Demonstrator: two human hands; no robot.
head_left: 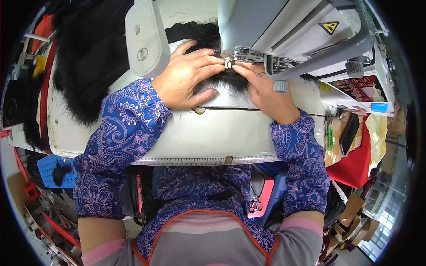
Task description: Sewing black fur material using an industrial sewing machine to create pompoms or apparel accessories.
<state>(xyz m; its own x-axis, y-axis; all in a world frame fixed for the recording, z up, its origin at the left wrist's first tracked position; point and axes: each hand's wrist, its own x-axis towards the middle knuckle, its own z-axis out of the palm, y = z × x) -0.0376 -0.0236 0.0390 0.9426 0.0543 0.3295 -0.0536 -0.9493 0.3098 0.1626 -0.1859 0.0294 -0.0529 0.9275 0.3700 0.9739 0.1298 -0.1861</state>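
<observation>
2 hands, black fur — at sewing machine

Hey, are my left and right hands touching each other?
Apart. The head view shows a gap between the left hand and the right hand, with black fur visible in it.

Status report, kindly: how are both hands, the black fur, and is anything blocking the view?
Left hand spread, right hand opposite, both close under sewing machine head. Black fur between them. Grey bar partly hides right hand.
</observation>
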